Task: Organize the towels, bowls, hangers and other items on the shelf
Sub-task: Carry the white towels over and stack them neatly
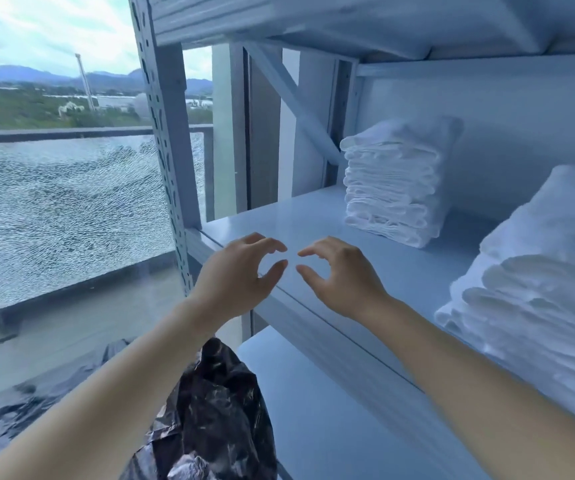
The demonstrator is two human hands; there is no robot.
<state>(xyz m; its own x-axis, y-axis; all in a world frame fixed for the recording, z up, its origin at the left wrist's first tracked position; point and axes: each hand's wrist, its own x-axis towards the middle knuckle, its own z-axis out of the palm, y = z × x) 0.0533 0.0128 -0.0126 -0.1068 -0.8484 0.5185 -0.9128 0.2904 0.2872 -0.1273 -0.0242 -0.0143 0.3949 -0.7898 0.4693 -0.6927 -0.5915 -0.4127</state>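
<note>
Both the left hand [235,275] and right hand [339,277] hover empty, fingers loosely curled, over the shelf's [313,216] bare near-left end. Two towel stacks [395,181] sit right, probably leaving this space for more.

Shelf [313,216]: white metal rack with a perforated upright at its left front corner and flat boards at several levels.
Far towel stack [396,181]: white folded towels, evenly piled, toward the back of the middle board, folded edges facing left.
Near towel stack [535,282]: white, thicker folded towels on the same board, further right and nearer the front edge, apart from the other stack.
</note>
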